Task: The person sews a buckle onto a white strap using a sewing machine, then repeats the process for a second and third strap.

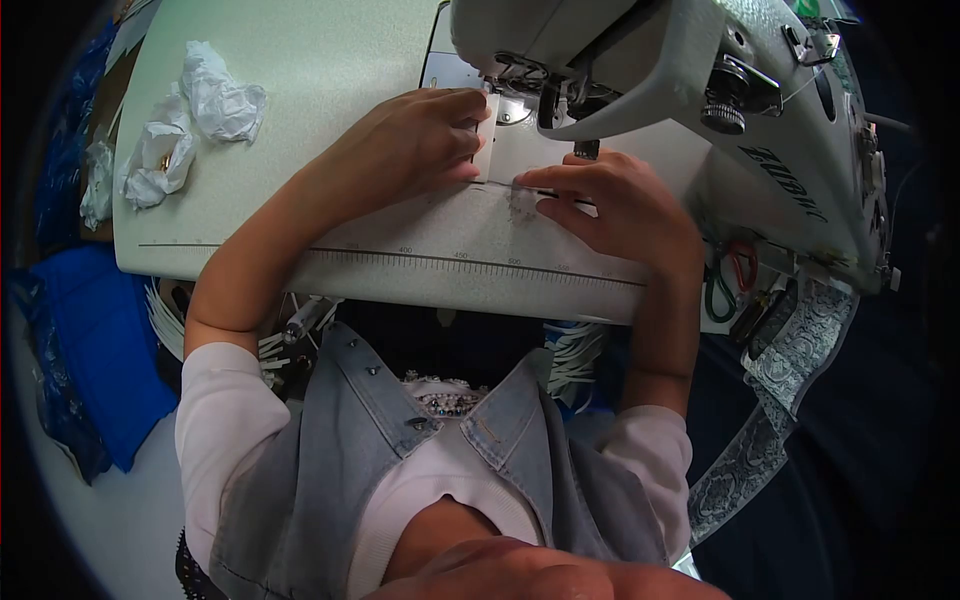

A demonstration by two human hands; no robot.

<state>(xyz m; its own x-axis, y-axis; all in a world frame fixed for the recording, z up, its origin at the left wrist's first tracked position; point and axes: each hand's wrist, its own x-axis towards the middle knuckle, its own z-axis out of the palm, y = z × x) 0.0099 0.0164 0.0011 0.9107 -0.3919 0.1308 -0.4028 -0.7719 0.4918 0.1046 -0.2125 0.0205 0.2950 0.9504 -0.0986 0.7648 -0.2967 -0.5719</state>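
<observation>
My left hand (425, 140) is closed beside the sewing machine's needle area, its fingertips on a narrow white strip (486, 150). The strip lies lengthwise under the machine head, close to the shiny metal plate (512, 108). To the right, my right hand (620, 205) rests low over the table, index finger pointing toward the strip's near end and thumb beneath it. Something thin and dark, with a bit of white, shows between that finger and thumb; its kind is not clear. The sewing machine (640, 70) stands over both hands.
Crumpled white paper (222, 95) lies on the table's left side, with another crumpled piece (160, 160) beside it. A printed ruler (460, 257) runs along the front edge. Scissors (740, 268) and a hanging lace band (800, 340) are at the right. Blue fabric (100, 340) hangs left.
</observation>
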